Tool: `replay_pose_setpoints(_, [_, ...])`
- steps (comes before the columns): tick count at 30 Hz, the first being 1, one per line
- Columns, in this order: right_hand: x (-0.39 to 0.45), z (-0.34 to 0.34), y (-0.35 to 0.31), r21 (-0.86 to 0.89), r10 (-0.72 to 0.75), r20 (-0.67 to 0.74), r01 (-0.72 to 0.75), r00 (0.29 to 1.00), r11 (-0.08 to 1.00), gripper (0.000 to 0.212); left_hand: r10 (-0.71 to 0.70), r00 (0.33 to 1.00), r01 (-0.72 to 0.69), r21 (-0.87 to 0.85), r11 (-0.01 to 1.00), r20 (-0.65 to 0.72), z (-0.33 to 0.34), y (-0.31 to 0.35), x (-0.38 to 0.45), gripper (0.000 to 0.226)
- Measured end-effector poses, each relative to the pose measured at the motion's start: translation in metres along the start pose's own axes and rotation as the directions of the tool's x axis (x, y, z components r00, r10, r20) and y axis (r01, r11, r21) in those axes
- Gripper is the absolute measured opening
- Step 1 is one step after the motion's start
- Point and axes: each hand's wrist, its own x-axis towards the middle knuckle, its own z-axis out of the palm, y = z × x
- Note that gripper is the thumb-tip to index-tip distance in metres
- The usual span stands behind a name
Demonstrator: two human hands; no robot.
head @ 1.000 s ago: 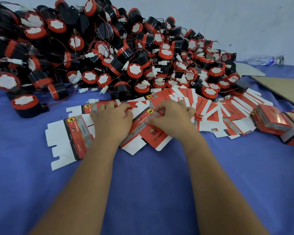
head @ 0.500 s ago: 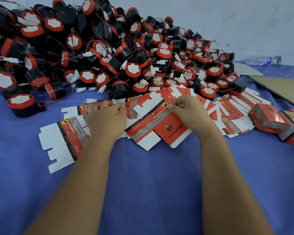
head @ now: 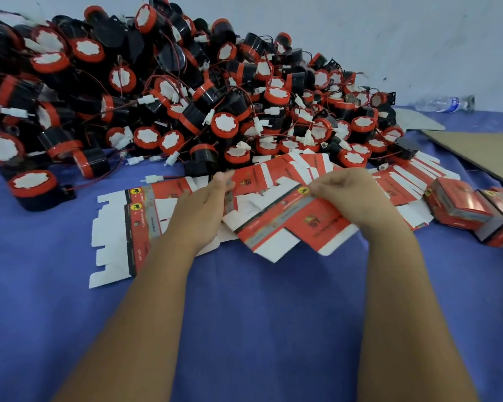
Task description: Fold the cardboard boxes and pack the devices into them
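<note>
A flat red and white box blank (head: 299, 224) lies on top of a spread of several unfolded blanks (head: 119, 230) on the blue cloth. My right hand (head: 352, 195) pinches the upper edge of that top blank. My left hand (head: 204, 210) lies on the blanks beside it, fingers fairly straight, its fingertips near the left edge of the top blank. Behind the blanks rises a large heap of black devices with red rims and white caps (head: 186, 91), with red wires and white plugs.
Folded red boxes (head: 459, 204) stand at the right. Brown cardboard sheets (head: 482, 155) lie at the far right. A clear plastic bottle (head: 442, 103) lies by the pale wall. One device (head: 35, 190) sits apart at the left. Blue cloth (head: 259, 329) covers the table near me.
My right hand has pulled the top blank out of the stack toward the right and front. My left hand has straightened its fingers and stayed on the remaining blanks.
</note>
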Motion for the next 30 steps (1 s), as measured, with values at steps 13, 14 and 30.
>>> replay_pose_setpoints(13, [-0.002, 0.061, -0.028, 0.286, -0.137, -0.457, 0.291, 0.879, 0.913, 0.014, -0.002, 0.992, -0.086, -0.704, 0.705, -0.124, -0.01, 0.032, -0.005, 0.027])
replay_pose_setpoints(14, [-0.005, 0.07, -0.032, 0.277, -0.189, -0.419, 0.324, 0.888, 0.905, 0.017, -0.011, 0.983, -0.126, -0.723, 0.679, -0.181, -0.013, 0.032, -0.004, 0.021])
replay_pose_setpoints(30, [-0.014, 0.09, -0.03, 0.277, -0.464, -0.176, 0.497, 0.868, 0.823, 0.025, -0.051, 0.853, -0.392, -0.703, 0.594, -0.519, -0.02, 0.04, -0.007, 0.013])
